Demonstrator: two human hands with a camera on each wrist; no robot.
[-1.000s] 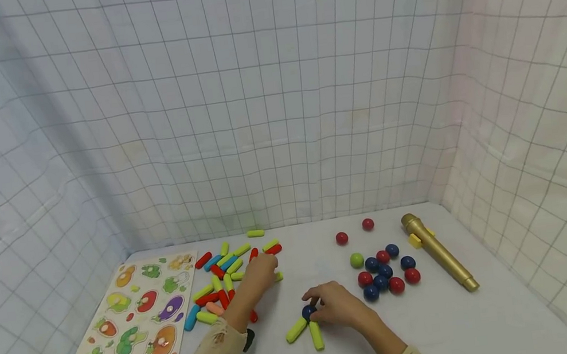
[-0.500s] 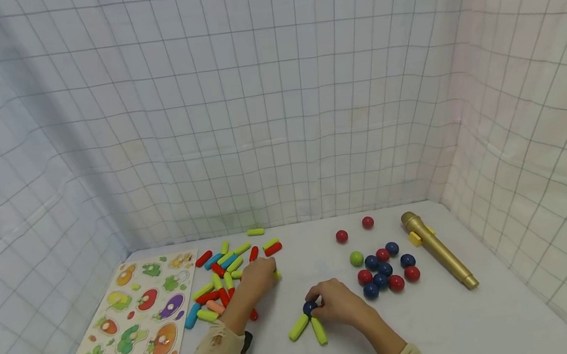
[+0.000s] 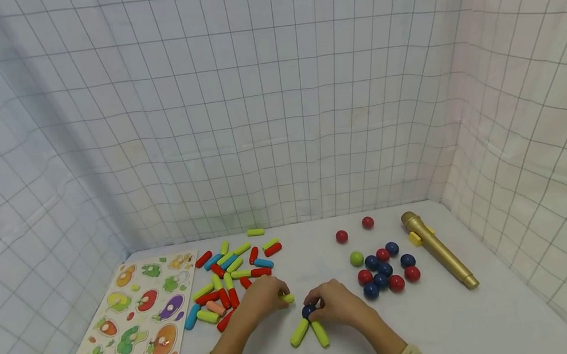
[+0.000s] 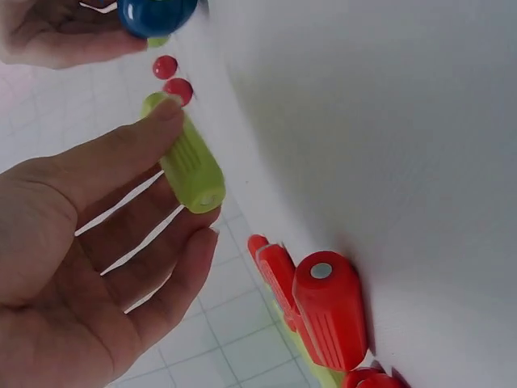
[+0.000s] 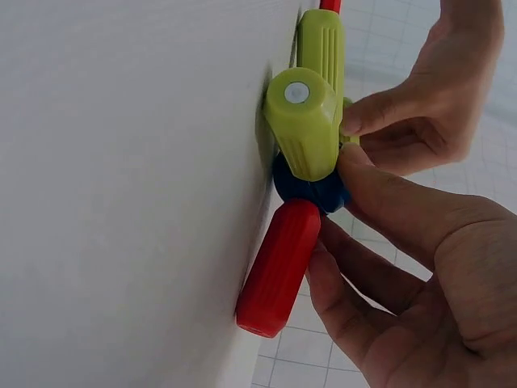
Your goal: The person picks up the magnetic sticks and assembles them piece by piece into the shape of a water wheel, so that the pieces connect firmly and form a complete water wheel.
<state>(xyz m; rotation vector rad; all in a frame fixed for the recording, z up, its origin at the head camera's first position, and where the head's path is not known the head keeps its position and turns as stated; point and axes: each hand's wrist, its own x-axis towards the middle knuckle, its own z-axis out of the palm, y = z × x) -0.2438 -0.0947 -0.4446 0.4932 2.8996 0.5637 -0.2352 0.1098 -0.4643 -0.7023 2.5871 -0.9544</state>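
My left hand [image 3: 262,300] pinches a yellow-green magnetic rod [image 4: 192,166] between thumb and fingers, the rod's metal-tipped end showing in the left wrist view. Just right of it, my right hand [image 3: 339,304] holds a dark blue ball [image 3: 308,311] with thumb and fingertips. Two yellow-green rods [image 3: 300,332] meet the ball and spread toward me on the white table. A red rod [image 5: 279,271] also meets the ball in the right wrist view; from the head view my right hand hides it. A small gap separates the held rod from the ball.
Several red, blue, yellow-green and salmon rods [image 3: 216,307] lie scattered left of centre. Farther left is a vegetable puzzle board [image 3: 137,319]. Red, blue and green balls [image 3: 380,281] cluster to the right, beside a gold toy microphone [image 3: 439,250]. Grid-patterned cloth walls surround the table.
My left hand has come away from the scattered rods, toward me and slightly right, bringing a yellow-green rod close to the blue ball. My right hand stays at the ball, barely shifted.
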